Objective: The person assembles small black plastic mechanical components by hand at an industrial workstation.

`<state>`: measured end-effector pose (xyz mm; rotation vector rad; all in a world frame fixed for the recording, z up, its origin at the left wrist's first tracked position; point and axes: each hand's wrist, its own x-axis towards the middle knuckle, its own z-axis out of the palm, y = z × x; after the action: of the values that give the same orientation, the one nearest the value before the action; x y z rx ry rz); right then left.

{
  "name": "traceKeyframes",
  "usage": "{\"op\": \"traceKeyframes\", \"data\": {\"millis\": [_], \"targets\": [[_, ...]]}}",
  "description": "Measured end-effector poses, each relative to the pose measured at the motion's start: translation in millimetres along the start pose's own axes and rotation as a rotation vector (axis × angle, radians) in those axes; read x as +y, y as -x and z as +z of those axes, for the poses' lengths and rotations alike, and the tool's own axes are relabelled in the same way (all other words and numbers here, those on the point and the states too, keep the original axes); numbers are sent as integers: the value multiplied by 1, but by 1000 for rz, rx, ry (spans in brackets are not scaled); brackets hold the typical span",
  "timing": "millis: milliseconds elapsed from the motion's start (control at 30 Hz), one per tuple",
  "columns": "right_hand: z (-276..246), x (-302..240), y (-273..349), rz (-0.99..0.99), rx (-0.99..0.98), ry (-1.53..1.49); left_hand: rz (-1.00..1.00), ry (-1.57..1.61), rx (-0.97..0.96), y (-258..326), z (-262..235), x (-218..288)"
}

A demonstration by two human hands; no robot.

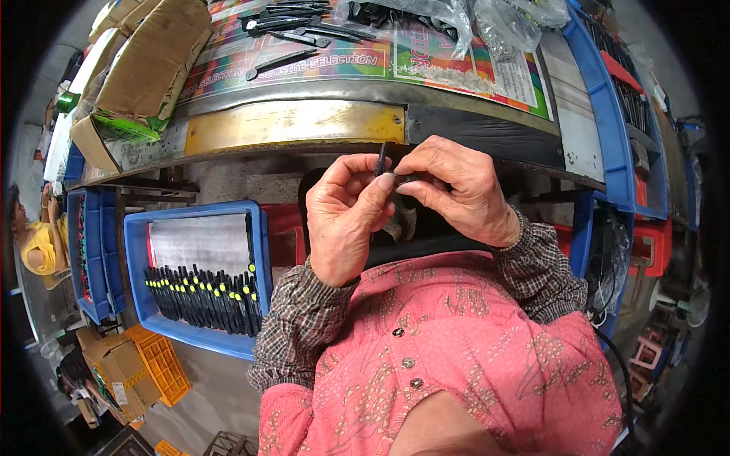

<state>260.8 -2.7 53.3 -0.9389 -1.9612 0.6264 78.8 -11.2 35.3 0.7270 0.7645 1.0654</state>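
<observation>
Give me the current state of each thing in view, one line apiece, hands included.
Left hand: raised, fingers pinched on the thin black piece.
Right hand: raised, grip closed on a dark part meeting the black piece.
Thin black piece: upright, held between both hands.
Blue tray: open, a row of black yellow-tipped parts lying along its lower side.
Cardboard box: tipped, flaps open.
Clear plastic bags: lying on the bench, slumped.

A blue tray (138,251) full of black tools with yellow dots is seen low on the left. An orange crate (161,366) is set below it. A cardboard box (144,64) and clear plastic bags (487,23) are laid on the colourful table (304,68) above.
</observation>
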Motion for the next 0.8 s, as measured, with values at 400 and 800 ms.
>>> {"op": "traceKeyframes", "data": {"millis": [400, 800], "targets": [[-13, -6, 15, 309, -55, -212, -68, -49, -42, 13, -13, -5], [-10, -8, 22, 386, 1, -280, -69, -200, -38, 27, -14, -24]]}}
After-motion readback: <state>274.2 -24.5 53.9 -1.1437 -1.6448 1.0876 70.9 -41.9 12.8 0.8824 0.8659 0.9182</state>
